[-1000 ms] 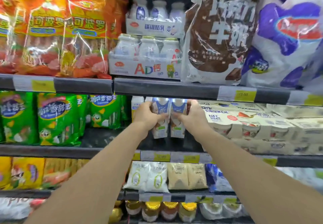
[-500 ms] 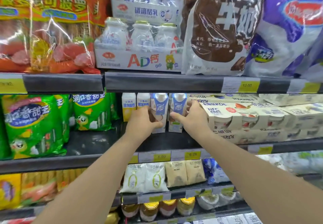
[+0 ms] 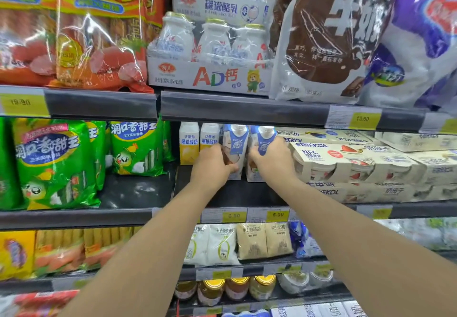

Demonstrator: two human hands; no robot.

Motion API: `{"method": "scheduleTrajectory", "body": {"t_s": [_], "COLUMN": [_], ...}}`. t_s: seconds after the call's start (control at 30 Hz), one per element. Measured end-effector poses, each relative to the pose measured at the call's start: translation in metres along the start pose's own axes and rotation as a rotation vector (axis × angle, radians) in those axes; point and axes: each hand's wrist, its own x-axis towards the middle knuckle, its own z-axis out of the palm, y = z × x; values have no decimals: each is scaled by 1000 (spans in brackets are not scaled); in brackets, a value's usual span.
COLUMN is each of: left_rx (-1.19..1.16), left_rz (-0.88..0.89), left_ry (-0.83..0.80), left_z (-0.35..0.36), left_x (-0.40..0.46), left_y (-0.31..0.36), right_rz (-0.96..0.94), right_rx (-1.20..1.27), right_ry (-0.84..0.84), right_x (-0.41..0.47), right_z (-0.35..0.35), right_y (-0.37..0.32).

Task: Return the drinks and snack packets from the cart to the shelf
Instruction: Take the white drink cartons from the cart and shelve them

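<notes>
- Left hand (image 3: 214, 166) is wrapped round the lower half of the left blue-and-white drink carton (image 3: 235, 143), which stands on the middle shelf (image 3: 138, 193).
- Right hand (image 3: 273, 162) grips the right blue-and-white drink carton (image 3: 262, 138) just beside it.
- Both cartons sit upright between the yellow-and-white cartons (image 3: 189, 141) and the yogurt multipacks (image 3: 346, 161).

Both arms outstretched, left hand (image 3: 214, 166) and right hand (image 3: 273, 162) curled closed

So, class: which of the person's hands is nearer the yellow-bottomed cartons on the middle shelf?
Left. The left hand sits just in front of the yellow-bottomed cartons, overlapping one; the right hand is further right, beyond both blue-topped cartons.
</notes>
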Motion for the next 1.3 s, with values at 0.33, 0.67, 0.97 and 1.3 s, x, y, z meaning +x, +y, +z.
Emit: {"method": "scheduleTrajectory", "body": {"t_s": [0.33, 0.67, 0.97, 1.3], "left_rx": [41, 242, 804, 912], "left_rz": [-17, -48, 86, 426], "left_ry": [-12, -290, -482, -485], "left_z": [-2, -30, -49, 75], "left_x": [-9, -43, -85, -167], "left_y": [2, -14, 7, 150], "right_rz": [26, -8, -367, -125], "right_rx": [-24, 35, -512, -651], "right_ry": [-49, -176, -381, -365], "right_x": [-4, -50, -106, -153], "right_z": [-2, -16, -69, -228], "right_y": [-1, -3, 39, 201]}}
